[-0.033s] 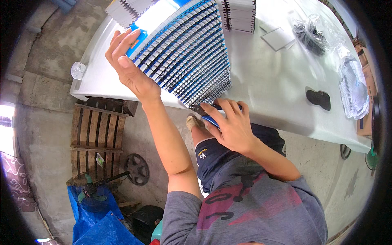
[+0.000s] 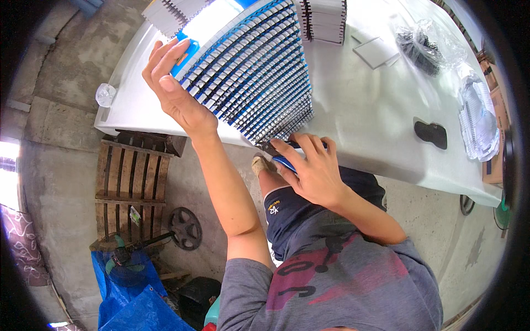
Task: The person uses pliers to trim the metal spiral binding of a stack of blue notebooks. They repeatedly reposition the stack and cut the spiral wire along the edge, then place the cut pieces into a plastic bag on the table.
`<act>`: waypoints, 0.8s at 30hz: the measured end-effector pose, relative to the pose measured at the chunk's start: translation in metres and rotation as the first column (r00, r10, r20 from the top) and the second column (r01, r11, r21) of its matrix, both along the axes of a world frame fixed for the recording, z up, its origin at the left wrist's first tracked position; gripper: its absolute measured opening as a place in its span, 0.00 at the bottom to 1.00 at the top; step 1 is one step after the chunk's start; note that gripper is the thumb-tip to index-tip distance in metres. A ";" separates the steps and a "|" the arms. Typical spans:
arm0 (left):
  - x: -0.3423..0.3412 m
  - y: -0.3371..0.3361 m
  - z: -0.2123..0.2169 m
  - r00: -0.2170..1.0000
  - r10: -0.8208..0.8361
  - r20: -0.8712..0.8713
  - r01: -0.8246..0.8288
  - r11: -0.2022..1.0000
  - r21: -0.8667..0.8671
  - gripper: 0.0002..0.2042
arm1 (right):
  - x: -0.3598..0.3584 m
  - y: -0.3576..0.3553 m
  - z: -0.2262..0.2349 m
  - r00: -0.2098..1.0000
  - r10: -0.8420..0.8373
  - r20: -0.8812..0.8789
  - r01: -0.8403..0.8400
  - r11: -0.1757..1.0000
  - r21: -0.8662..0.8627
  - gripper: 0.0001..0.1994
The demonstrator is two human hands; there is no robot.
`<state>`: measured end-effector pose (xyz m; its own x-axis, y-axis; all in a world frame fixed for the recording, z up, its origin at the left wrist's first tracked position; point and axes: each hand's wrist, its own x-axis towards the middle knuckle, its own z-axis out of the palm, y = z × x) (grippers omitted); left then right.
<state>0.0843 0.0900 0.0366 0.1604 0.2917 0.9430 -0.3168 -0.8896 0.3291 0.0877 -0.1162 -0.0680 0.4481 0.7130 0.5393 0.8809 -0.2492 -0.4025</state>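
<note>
A tall stack of spiral-bound notebooks [image 2: 254, 71], with rows of black wire coils facing me, stands at the table's near edge. Along its left side rests my left hand [image 2: 179, 94], fingers stretched out and open, the fingertips beside a blue cover. My right hand [image 2: 314, 165] is closed around blue-handled pliers [image 2: 285, 163]. Their dark jaws [image 2: 269, 148] are at the near bottom corner of the stack, by the coil ends. Exactly what the jaws touch is too small to tell.
More bound notebooks [image 2: 323, 22] stand behind. On the white table [image 2: 364, 121] lie a small pad [image 2: 376, 53], a plastic bag of black coils [image 2: 422, 49], a dark flat piece [image 2: 430, 134] and plastic-wrapped notebooks [image 2: 478, 118]. A wooden pallet [image 2: 132, 185] and fan [image 2: 124, 259] are at lower left.
</note>
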 end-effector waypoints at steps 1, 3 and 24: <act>0.000 0.000 0.000 1.000 -0.003 -0.002 0.003 1.000 0.007 0.30 | 0.000 0.001 0.000 1.000 0.007 -0.023 -0.008 0.999 -0.034 0.25; 0.000 0.000 0.002 1.000 -0.007 -0.005 0.007 1.000 0.018 0.29 | -0.002 0.002 0.001 0.997 0.021 -0.071 -0.028 0.994 -0.102 0.25; 0.008 0.004 0.002 1.000 -0.017 0.024 0.016 1.000 0.021 0.30 | 0.012 0.002 -0.017 1.000 0.019 -0.002 -0.019 1.000 -0.019 0.25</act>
